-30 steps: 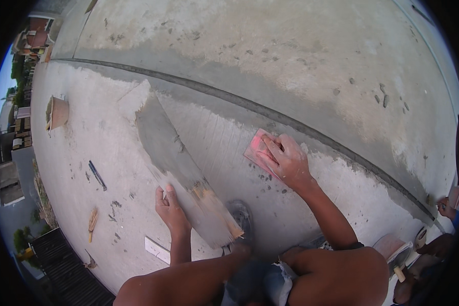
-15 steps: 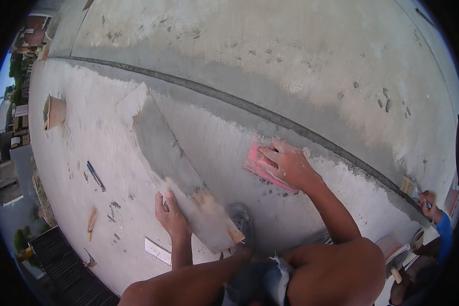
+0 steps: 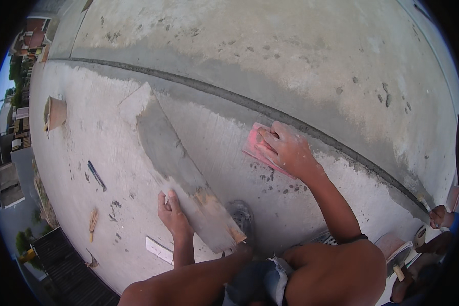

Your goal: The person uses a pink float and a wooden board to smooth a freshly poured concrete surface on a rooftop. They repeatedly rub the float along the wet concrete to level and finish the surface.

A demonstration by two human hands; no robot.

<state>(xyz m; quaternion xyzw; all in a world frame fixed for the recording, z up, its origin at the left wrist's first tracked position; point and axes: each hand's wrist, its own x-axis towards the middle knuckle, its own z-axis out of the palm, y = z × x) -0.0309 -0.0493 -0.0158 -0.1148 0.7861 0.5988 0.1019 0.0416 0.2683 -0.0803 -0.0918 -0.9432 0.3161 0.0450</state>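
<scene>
Concrete floor (image 3: 127,173): it spread pale and dusty beneath you; a band of darker grey crossed it in front of you.
Groove (image 3: 229,94): it curved along that band from upper left to lower right; it ran just beyond your right hand (image 3: 290,150).
Board (image 3: 173,153): it lay slanting between your two hands; grey mortar coated much of its face; bare wood showed near the end closest to you.
Bucket (image 3: 56,113): it stood at the far left, well apart from your hands.
Pink float (image 3: 255,136): it rested against the floor, right of the board and on your side of the groove; dark crumbs (image 3: 290,189) lay just beside it.
Right hand: your fingers were bent and closed around the float's grip.
Left hand (image 3: 172,211): it hung near the board's left edge; the two fingertips in sight stood slightly apart, pinching nothing; whether it touched the board, I could not tell.
Co-worker's hand (image 3: 438,217): it was near the groove's right end.
Straw brush (image 3: 93,224): it lay left of your left hand.
Slim dark tool (image 3: 97,176): it lay farther out, beyond the straw brush.
</scene>
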